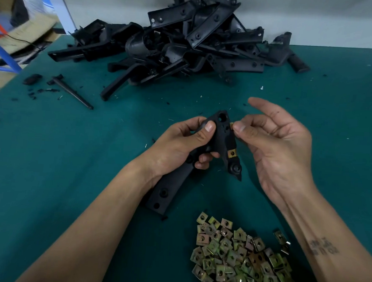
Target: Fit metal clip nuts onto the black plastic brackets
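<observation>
While left hand [180,149] grips bracket [222,141], right hand [274,146] pinches clip nut [231,124].

Even, fairly bright overhead light falls on the green worktop [71,155], leaving only soft shadows under the hands [180,149]. Far left of the hands, the frame edge is smeared with blur, and wide-angle distortion bends the edges. No strong glare.
</observation>
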A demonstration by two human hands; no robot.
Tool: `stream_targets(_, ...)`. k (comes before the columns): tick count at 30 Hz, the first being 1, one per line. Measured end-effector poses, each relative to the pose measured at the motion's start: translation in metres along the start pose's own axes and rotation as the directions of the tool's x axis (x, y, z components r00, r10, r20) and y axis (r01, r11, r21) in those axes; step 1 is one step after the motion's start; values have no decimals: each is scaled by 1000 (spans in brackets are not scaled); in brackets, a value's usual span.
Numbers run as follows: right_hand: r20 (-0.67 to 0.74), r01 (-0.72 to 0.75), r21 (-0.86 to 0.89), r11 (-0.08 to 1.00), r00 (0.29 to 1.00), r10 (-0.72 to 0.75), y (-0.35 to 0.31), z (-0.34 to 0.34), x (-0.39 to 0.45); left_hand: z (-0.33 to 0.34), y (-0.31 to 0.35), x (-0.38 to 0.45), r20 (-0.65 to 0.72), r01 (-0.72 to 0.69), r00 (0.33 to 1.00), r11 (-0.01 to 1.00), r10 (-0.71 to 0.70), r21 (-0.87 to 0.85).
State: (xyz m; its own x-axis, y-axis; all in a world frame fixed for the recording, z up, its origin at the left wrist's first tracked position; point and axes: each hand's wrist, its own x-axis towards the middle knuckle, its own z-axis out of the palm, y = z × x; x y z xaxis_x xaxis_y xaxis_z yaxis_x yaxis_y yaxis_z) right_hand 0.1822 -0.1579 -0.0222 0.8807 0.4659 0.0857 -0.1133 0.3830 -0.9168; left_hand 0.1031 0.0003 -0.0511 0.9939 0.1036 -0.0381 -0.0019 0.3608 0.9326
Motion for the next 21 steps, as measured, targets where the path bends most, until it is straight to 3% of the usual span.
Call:
stream_targets(5, 51, 52, -67, 996, 998, -49, -2, -1, 0, 3, 2, -2, 14, -2, 1000, 1000, 2, 20)
stream_targets(10, -5, -175, 184, 967, 984, 179, -4, 3, -4, 3, 1, -2, 20, 6, 1000, 1000, -6, 7)
stream_targets(13, -28, -234, 186, 954, 969, 244, -3, 4, -6, 4, 0, -2, 17, -17, 1000, 1000, 18, -6)
stream_targets(15, -69, -173, 106, 979, 981, 181, 0, 4, -8, 4, 0, -2, 17, -34, 999, 999, 34, -2)
stream_targets(17, -101, -15, -56, 998, 995, 10, 1, 5, -11, 3, 1, -1, 3, -43, 999, 999, 43, 8)
stream_targets(19, -38, 174, -293, 940, 980, -194, 4, 6, -15, 3, 1, 0, -10, -47, 999, 999, 47, 10)
stream_targets(21, 81, 289, -418, 861, 956, -281, 6, 6, -20, 3, 0, -1, -21, -51, 998, 999, 51, 3)
